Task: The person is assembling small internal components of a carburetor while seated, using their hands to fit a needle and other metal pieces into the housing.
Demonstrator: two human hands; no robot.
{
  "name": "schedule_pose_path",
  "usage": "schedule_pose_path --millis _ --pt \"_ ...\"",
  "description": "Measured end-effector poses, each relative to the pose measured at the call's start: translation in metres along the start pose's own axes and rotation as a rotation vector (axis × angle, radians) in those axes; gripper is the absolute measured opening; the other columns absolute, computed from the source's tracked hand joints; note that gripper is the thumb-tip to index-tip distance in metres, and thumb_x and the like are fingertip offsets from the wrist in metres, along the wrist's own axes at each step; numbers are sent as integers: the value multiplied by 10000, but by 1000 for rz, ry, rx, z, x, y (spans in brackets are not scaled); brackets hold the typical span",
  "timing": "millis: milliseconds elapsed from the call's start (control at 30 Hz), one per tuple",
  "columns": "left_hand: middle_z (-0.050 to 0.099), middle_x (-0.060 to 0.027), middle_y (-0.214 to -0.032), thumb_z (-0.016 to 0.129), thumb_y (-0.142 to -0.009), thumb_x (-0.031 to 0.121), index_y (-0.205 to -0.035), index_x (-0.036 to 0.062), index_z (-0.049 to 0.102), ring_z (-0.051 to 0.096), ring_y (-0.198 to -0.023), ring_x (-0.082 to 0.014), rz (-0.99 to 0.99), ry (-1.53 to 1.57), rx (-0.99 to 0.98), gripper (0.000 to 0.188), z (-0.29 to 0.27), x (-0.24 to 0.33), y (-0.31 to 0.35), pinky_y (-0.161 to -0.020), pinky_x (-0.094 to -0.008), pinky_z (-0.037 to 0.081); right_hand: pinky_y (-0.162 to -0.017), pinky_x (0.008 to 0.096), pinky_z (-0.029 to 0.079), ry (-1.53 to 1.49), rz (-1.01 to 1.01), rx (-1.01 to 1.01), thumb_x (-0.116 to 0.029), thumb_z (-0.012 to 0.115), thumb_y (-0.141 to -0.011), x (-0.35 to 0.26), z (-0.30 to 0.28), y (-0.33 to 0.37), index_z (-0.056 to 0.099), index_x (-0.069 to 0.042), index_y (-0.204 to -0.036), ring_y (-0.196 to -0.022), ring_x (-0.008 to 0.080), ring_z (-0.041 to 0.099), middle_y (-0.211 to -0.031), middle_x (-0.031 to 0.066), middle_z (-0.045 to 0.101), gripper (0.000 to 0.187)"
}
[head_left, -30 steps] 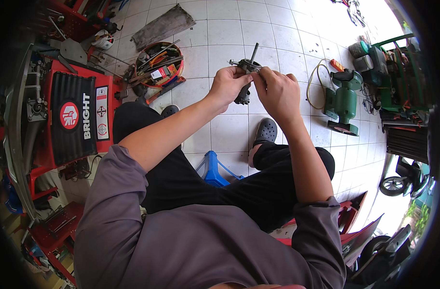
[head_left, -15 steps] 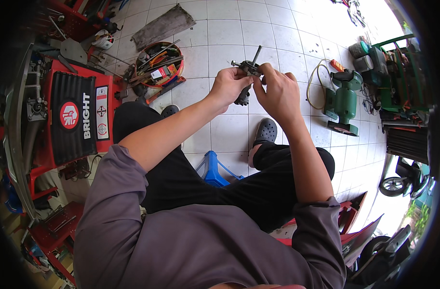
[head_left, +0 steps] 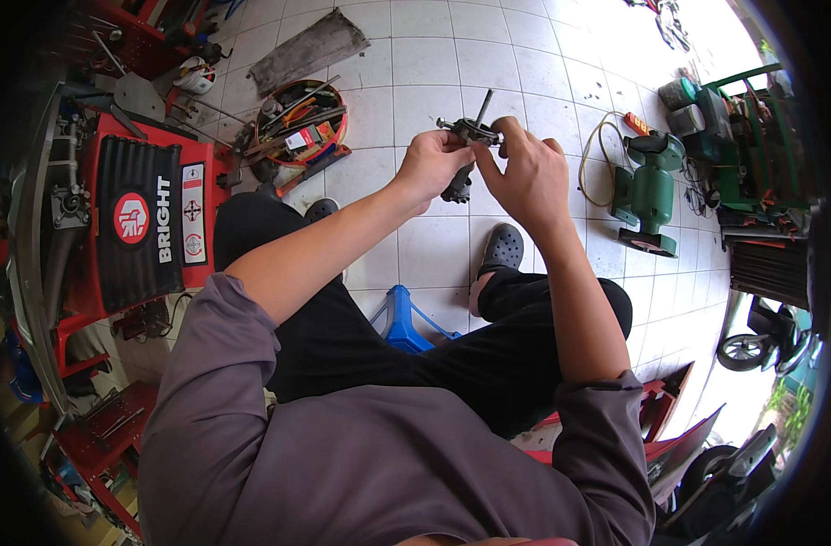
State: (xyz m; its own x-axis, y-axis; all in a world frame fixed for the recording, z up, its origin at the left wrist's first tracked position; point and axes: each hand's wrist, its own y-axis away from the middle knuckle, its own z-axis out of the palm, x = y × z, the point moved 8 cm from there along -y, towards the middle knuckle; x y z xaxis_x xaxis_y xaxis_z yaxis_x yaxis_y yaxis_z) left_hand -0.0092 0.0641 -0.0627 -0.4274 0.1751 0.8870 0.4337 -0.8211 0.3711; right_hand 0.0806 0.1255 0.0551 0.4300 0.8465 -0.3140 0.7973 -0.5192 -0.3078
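A dark, greasy metal machine part point(head_left: 459, 187) is held up over the tiled floor, out in front of my knees. From its top a thin rod point(head_left: 484, 107) sticks up, and a small bolt-like end points out to the left. My left hand point(head_left: 432, 166) is closed round the part's left side, thumb across its front. On the other side my right hand point(head_left: 530, 171) is closed, with thumb and forefinger pinching the part's upper right edge. My fingers hide much of the middle, so its exact kind does not show.
A round red tub point(head_left: 342, 127) of tools stands ahead to the left, near a grey mat point(head_left: 308, 47). At right are a green bench grinder point(head_left: 656, 196) and its cable point(head_left: 584, 173). A red machine point(head_left: 197, 173) flanks my left; a blue stool point(head_left: 400, 318) shows between my legs.
The metal part has tilted slightly and its rod has dipped a little. My right fingers have shifted slightly along its upper right edge; my left hand keeps its hold.
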Motion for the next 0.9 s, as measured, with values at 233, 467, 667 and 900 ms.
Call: schedule_pose_path --millis 233,467,667,900 --pt "655 -63 -832 640 -850 68 -916 -25 616 597 -717 -91 -8 -25 -1 117 2 2 2 -631 -225 482 -656 342 420 37 -1 -78 -269 616 -848 4 10 1 556 -70 -830 -545 252 588 -644 80 621 209" --pt "636 8 -778 654 -853 133 -933 46 621 493 -610 -28 -9 -83 -24 123 2 -1 -1 -545 -187 380 -647 348 419 23 -58 -22 -298 609 -854 -1 8 1 550 -64 -784 -545 249 592 -578 97 596 251" --pt "636 12 -774 656 -851 137 -928 48 625 492 -615 -29 17 -30 -39 122 5 -1 -1 -544 -193 380 -648 350 417 73 19 -60 -297 587 -871 4 8 1 549 -66 -787 -505 258 576 -547 91 581 249" --pt "656 -57 -820 647 -846 83 -910 -13 625 596 -697 -95 -14 -79 -5 117 0 1 0 -628 -230 482 -649 356 423 56 -1 -85 -308 603 -863 2 12 2 557 -65 -778 -480 257 569 -521 80 571 261"
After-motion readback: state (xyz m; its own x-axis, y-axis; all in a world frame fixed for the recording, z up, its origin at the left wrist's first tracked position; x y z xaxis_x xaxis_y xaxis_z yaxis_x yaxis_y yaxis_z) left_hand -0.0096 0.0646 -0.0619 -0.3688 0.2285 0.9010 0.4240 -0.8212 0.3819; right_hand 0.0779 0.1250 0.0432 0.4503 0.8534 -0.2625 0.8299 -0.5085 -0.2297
